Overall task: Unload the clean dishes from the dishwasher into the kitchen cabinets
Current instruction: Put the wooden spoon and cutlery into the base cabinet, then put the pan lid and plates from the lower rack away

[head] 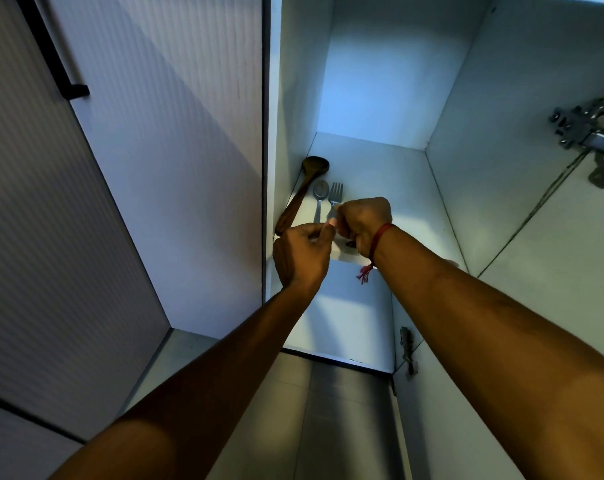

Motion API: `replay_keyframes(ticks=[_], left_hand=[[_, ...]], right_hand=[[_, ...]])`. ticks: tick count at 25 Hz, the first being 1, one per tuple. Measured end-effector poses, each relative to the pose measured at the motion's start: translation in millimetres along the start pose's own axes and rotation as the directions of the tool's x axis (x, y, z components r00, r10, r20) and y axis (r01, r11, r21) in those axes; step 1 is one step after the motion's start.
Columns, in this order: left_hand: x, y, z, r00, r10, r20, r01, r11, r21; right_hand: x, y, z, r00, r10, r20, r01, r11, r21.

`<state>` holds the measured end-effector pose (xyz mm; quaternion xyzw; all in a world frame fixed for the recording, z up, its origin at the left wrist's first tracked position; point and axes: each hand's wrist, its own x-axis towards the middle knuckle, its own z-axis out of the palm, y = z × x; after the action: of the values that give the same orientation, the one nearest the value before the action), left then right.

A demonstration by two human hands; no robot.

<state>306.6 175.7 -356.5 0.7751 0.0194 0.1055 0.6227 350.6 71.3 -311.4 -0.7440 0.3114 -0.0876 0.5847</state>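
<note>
Head view, looking up into an open upper cabinet (380, 81). Three utensils lie on the shelf (390, 174) at its left side. The wooden spoon (302, 192) runs along the left wall, bowl to the back. The metal spoon (320, 197) is just beside it, and the fork (335, 192) just right of that, tines to the back.

Both hands are raised to the shelf's front edge, close together. The right hand (364, 220) has its fingers curled tight round the fork's handle; the handle end is hidden in the grip. A red thread (380, 237) is tied on that wrist, tassel hanging. The left hand (302, 254) has its fingers curled in, tips touching the right hand's fingers at a small pale spot. Cannot tell if the left holds anything. The metal spoon's handle passes behind the left hand's knuckles; contact unclear.

The cabinet door (553, 289) stands open at right, with one hinge (580, 126) high and another (407, 351) low. A closed door (155, 168) with a black handle (51, 50) is at left. Lighting is dim and bluish.
</note>
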Motion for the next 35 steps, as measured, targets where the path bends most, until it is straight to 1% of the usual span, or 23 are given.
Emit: replay_keyframes(ticks=[2,4,5,8,9,11,13,15,18,20,22,24,27,30,32,35], left_hand=[[-7.9,10.5,-4.8,1.000,0.012,-0.027,-0.014,0.999,-0.045],[-21.7,25.0,-12.4,0.999,0.026,-0.029,-0.027,0.999,-0.030],[-29.7,31.6,-16.5,0.999,0.047,-0.018,-0.047,0.999,-0.026],[-61.6,43.6,-30.1,0.994,0.090,0.057,-0.085,0.994,-0.071],[-72.7,43.9,-34.0,0.992,0.093,0.088,-0.085,0.992,-0.091],[-98.5,44.0,-42.4,0.987,0.091,0.133,-0.076,0.991,-0.114],[-131.1,46.6,-54.8,0.981,0.098,0.169,-0.076,0.988,-0.136],[-163.7,51.1,-65.5,0.971,0.095,0.220,-0.061,0.985,-0.160],[-209.1,53.8,-77.5,0.955,0.015,0.297,0.044,0.981,-0.190],[-238.8,57.4,-86.7,0.943,-0.024,0.331,0.088,0.980,-0.179],[-267.6,61.1,-95.5,0.935,-0.036,0.353,0.100,0.981,-0.166],[-293.4,65.2,-100.3,0.931,-0.035,0.363,0.107,0.978,-0.181],[-329.1,62.8,-98.5,0.924,-0.012,0.383,0.087,0.980,-0.180],[-379.0,54.6,-89.9,0.904,0.041,0.425,0.038,0.983,-0.177],[-409.8,49.8,-80.7,0.899,0.071,0.433,-0.011,0.990,-0.141],[-447.9,47.4,-70.4,0.862,0.113,0.494,-0.044,0.988,-0.149]], right_hand=[[-17.7,0.9,-1.3,0.996,-0.083,-0.044,0.088,0.991,0.104],[-36.5,3.4,-3.2,0.985,-0.148,-0.093,0.159,0.979,0.129],[-46.4,4.8,-4.2,0.983,-0.147,-0.114,0.163,0.975,0.153],[-90.5,22.0,-6.1,0.993,-0.066,-0.097,0.096,0.928,0.359],[-107.9,30.3,-7.8,0.994,-0.049,-0.096,0.083,0.912,0.401],[-146.8,46.3,-16.6,0.993,-0.047,-0.111,0.094,0.878,0.470],[-190.1,60.9,-31.5,0.989,-0.083,-0.122,0.135,0.844,0.519],[-231.3,73.7,-50.4,0.987,-0.107,-0.116,0.153,0.838,0.524],[-280.6,93.2,-73.0,0.984,-0.155,-0.085,0.177,0.853,0.491],[-305.3,108.1,-85.0,0.977,-0.182,-0.113,0.213,0.870,0.444],[-324.6,123.4,-95.1,0.970,-0.173,-0.170,0.229,0.888,0.400],[-341.5,138.8,-107.7,0.964,-0.169,-0.205,0.239,0.886,0.396],[-365.5,162.9,-130.4,0.950,-0.198,-0.240,0.284,0.866,0.412],[-396.8,195.1,-160.1,0.920,-0.200,-0.339,0.337,0.844,0.418],[-410.9,218.0,-178.7,0.906,-0.167,-0.388,0.334,0.846,0.416],[-429.0,245.7,-203.9,0.871,-0.136,-0.472,0.343,0.856,0.386]])
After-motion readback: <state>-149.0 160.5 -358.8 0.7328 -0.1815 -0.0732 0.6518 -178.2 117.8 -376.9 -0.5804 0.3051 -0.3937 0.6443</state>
